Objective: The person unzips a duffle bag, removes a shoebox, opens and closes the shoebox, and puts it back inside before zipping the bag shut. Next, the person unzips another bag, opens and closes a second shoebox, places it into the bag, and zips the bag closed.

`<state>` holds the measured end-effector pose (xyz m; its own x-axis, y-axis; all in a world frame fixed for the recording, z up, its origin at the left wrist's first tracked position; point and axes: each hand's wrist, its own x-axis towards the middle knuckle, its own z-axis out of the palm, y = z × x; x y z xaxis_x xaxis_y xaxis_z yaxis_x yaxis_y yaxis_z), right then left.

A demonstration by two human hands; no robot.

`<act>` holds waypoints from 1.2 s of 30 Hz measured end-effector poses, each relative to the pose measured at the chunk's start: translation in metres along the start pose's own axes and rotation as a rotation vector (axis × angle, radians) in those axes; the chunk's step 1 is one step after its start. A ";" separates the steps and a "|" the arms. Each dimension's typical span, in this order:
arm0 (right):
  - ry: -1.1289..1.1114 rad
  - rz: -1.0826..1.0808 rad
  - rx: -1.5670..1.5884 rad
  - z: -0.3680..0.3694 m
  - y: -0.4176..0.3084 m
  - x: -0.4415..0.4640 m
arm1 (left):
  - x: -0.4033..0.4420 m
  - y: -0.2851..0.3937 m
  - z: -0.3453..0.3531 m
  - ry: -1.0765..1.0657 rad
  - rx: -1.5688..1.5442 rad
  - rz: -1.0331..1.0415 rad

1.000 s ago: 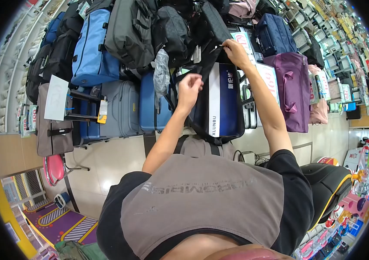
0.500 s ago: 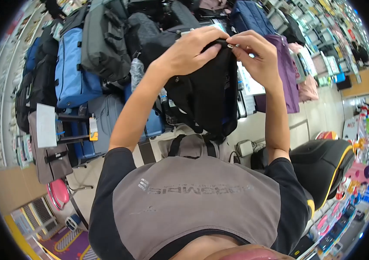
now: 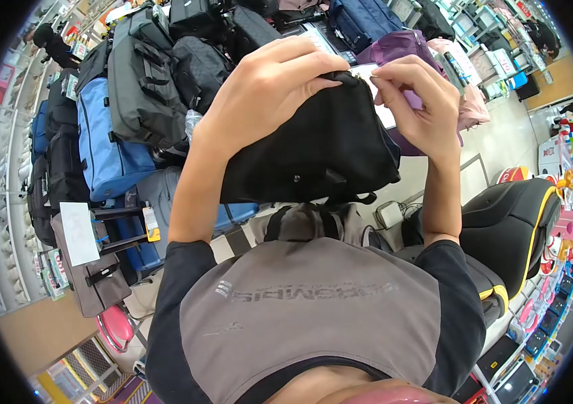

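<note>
A black backpack (image 3: 300,148) is held up in front of my chest, its side turned toward me. My left hand (image 3: 266,87) grips its upper edge, with the thumb on the near side and the fingers over the far side. At the top right corner of the backpack, by the zipper edge, my right hand (image 3: 424,101) has thumb and forefinger pinched together. The zipper pull seems to be between those fingertips, mostly hidden by them. A small strap hangs at the bottom of the backpack.
Rows of bags stand ahead and left, among them a grey bag (image 3: 142,94) and a blue bag (image 3: 108,141). A purple bag (image 3: 394,47) is behind my right hand. To my right is a black seat with yellow trim (image 3: 502,236). A white card (image 3: 79,232) stands at left.
The backpack has been raised closer and turned, so its broad black side faces me. Both hands moved with it, and the right hand now sits a little farther from the left.
</note>
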<state>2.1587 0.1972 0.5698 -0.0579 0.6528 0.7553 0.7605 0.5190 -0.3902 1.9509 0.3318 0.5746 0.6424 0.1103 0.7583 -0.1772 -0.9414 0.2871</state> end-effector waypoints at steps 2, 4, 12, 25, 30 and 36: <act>-0.020 -0.016 -0.042 0.007 -0.001 -0.004 | -0.004 0.006 -0.001 0.074 0.032 -0.015; -0.035 -0.076 -0.101 0.015 0.000 -0.013 | -0.014 0.014 -0.006 0.163 0.099 -0.046; -0.205 0.071 -0.378 0.014 0.062 -0.172 | -0.046 0.013 -0.032 0.528 0.338 -0.241; -0.136 0.648 0.046 -0.022 0.125 -0.193 | -0.020 -0.024 -0.053 0.846 0.274 -0.167; -0.457 0.258 0.110 0.035 0.075 -0.079 | 0.041 -0.023 -0.034 0.728 0.378 -0.117; -0.127 0.070 0.373 0.059 0.160 -0.037 | 0.163 -0.060 -0.010 0.523 0.683 -0.050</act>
<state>2.2442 0.2891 0.4483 -0.1113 0.7447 0.6581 0.4802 0.6200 -0.6204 2.0588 0.4094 0.6863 0.1819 0.1313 0.9745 0.4374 -0.8984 0.0394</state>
